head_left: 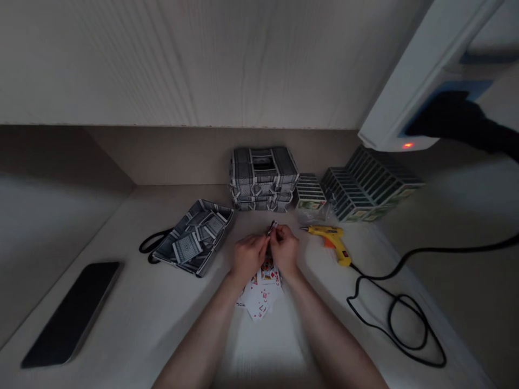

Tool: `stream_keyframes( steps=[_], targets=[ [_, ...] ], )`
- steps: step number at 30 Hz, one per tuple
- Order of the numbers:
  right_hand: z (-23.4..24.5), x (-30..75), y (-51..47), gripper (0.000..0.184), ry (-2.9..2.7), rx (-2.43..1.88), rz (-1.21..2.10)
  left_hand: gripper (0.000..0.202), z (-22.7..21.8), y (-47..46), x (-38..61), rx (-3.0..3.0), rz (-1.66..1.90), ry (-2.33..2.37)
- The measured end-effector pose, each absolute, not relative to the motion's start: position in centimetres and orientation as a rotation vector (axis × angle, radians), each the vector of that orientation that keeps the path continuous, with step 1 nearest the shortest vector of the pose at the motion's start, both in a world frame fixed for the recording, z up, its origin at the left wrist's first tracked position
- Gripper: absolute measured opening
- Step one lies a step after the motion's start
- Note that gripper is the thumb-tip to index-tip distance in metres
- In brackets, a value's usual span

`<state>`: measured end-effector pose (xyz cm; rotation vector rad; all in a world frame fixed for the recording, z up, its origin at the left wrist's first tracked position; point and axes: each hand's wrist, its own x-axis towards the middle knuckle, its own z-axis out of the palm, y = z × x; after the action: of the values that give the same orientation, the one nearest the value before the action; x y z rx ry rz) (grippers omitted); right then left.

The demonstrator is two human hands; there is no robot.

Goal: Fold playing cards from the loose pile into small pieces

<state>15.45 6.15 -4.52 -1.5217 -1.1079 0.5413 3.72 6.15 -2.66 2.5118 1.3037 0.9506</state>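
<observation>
My left hand point(250, 256) and my right hand point(285, 248) meet at the middle of the table, fingers pinched together. Between the fingertips is a small playing card point(274, 223), seen nearly edge-on and mostly hidden by the fingers; it looks bent or folded. Below the hands lies a loose spread of playing cards point(259, 302), face up, with red pips and a court card. My wrists partly frame this pile.
A tray built of cards point(198, 273) holds loose cards and scissors lie by it, black handles point(151, 243) showing. Behind stand a stacked card structure point(263, 178) and card boxes point(357, 189). A yellow glue gun point(330, 237) trails a black cord point(405, 346). A phone point(73, 313) lies left.
</observation>
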Motion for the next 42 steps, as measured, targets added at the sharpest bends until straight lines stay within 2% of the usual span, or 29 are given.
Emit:
stream_keyframes(
  steps=[9, 16, 30, 42],
  targets=[
    [-5.1, 16.6, 7.1, 0.013, -1.056, -1.447, 0.653, 0.027, -2.9, 6.0, 4.1, 2.535, 0.899, 1.449],
    [-5.2, 16.1, 6.9, 0.020, -1.187, -1.317, 0.706, 0.024, -3.3, 6.4, 3.7, 2.468, 0.901, 1.552],
    [-4.4, 16.0, 6.1, 0.024, -1.338, -1.556, 0.301, 0.023, -3.1, 6.3, 3.4, 2.536, 0.896, 1.500],
    [-4.7, 16.2, 6.3, 0.024, -1.284, -1.376, 0.309, 0.024, -2.9, 6.2, 3.8, 2.566, 0.826, 1.628]
  ],
)
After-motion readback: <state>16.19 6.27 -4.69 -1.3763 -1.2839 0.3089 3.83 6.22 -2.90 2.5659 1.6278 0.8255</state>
